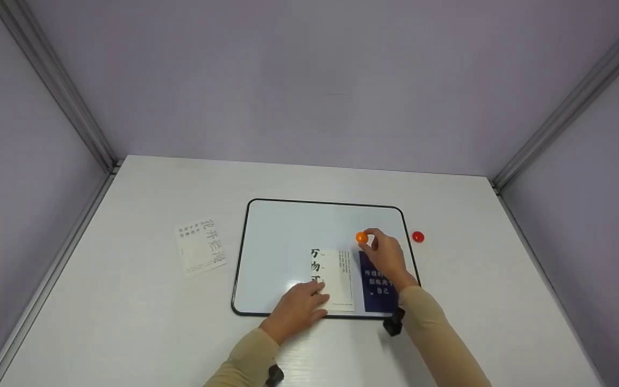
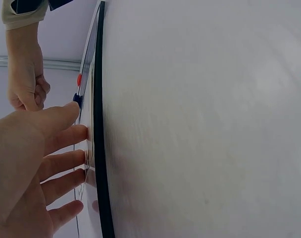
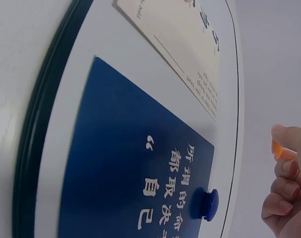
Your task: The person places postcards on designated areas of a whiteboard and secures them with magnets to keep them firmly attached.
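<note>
A whiteboard (image 1: 277, 231) with a black rim lies flat on the table. My right hand (image 1: 387, 255) pinches an orange round magnet (image 1: 361, 237) between thumb and fingertips; in the right wrist view the hand is raised over the board. Below it is a dark blue card (image 1: 373, 303) with white writing, a blue magnet (image 3: 210, 204) standing near its edge. To its left, a cream card (image 1: 340, 285) with black characters lies on the board. With fingers spread, my left hand (image 1: 296, 309) rests at this card's lower left and hides part of it.
Just beyond the board's right rim, a red magnet (image 1: 418, 237) sits on the white table (image 1: 476, 279). Another cream card (image 1: 200, 246) with grey characters lies tilted left of the board. Pale panels (image 1: 309, 86) enclose the table at the back and sides.
</note>
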The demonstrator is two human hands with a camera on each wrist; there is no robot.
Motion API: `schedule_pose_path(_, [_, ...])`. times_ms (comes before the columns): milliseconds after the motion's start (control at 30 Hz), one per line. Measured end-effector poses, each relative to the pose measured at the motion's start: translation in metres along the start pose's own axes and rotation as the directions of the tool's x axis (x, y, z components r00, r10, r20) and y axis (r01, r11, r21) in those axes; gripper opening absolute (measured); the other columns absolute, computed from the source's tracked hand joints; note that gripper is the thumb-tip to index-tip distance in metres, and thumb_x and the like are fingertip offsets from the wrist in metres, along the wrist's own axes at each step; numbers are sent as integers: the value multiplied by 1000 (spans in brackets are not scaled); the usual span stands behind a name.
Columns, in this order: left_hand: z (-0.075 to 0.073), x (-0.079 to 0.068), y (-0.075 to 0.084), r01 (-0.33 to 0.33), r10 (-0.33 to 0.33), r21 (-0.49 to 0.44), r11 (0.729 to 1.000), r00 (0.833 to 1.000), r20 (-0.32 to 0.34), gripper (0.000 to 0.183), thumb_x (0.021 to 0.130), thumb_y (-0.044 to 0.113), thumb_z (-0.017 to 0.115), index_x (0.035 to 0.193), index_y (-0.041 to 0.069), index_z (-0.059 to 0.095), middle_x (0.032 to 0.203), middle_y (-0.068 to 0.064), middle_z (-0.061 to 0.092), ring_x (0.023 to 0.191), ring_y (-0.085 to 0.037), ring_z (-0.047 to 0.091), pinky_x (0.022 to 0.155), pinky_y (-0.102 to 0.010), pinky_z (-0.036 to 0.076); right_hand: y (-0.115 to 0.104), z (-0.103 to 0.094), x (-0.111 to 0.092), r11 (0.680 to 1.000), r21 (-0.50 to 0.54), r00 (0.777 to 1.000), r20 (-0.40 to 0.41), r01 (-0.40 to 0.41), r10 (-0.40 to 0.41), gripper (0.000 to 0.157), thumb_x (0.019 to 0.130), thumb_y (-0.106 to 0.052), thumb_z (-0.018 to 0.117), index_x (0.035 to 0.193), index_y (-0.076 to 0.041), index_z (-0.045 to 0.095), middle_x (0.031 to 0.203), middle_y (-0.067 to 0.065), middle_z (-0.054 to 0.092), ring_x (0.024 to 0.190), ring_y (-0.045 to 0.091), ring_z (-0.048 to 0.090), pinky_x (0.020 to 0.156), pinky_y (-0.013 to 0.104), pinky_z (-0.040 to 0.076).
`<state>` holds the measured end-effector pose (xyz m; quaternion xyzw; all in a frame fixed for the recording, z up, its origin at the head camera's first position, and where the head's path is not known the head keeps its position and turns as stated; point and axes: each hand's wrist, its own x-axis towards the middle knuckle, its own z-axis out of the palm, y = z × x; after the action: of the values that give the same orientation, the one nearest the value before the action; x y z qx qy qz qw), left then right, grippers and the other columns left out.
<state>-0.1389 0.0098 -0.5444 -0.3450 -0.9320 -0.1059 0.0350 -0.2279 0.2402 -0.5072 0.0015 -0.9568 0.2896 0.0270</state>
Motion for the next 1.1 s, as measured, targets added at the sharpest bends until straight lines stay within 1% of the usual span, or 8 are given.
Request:
schedule_pose_path(267, [0,0,1,16,-16,-23,1000,1000,16,34,92,35,61,120,16,68,132,-4,62,123,-20,59,105,-33,48,-6,2,-2,1000,-16,1000,7,1,-1,37,90,-19,68,124,-8,61,72,4,53,64,14,43,58,23,33])
schedule_pose_path(467, [0,1,1,47,-45,-40,998,998,53,35,93,36,60,123,17,66,135,-3,60,126,-20,57,108,-34,46,-10,4,-1,1000,-18,1000,21,3,-2,37,90,-20,67,125,-9,60,73,4,54,63,13,43,56,22,33])
schedule_pose_path(533, [-1,1,1,49,-47,-36,998,997,53,35,93,36,60,123,18,66,135,-3,61,126,-20,57,108,-34,46,-12,5,-1,1000,-18,1000,26,11,-11,37,90,-20,67,125,-10,60,73,4,54,63,13,43,56,21,34])
schedule_pose_path(700, [-2,0,1,38,-37,-39,999,999,29,34,92,35,62,121,17,67,133,-4,61,124,-20,58,106,-34,47,-15,7,-1,999,-19,999,29,32,-32,37,90,-21,67,125,-11,60,73,4,56,61,12,44,54,21,34])
schedule_pose_path(967, [-2,0,1,30,-29,-35,999,999,33,34,93,34,60,121,16,66,134,-4,61,125,-21,57,107,-34,47,-21,10,0,997,-37,998,27,65,-64,37,90,-21,68,124,-10,61,73,5,58,62,12,43,54,22,33])
schedule_pose_path(1100, [-3,0,1,29,-28,-28,999,999,31,35,93,34,60,122,17,67,134,-4,61,125,-21,57,106,-34,47,-23,13,0,997,-39,998,30,61,-60,36,89,-21,68,123,-11,62,73,4,57,62,12,42,55,22,33])
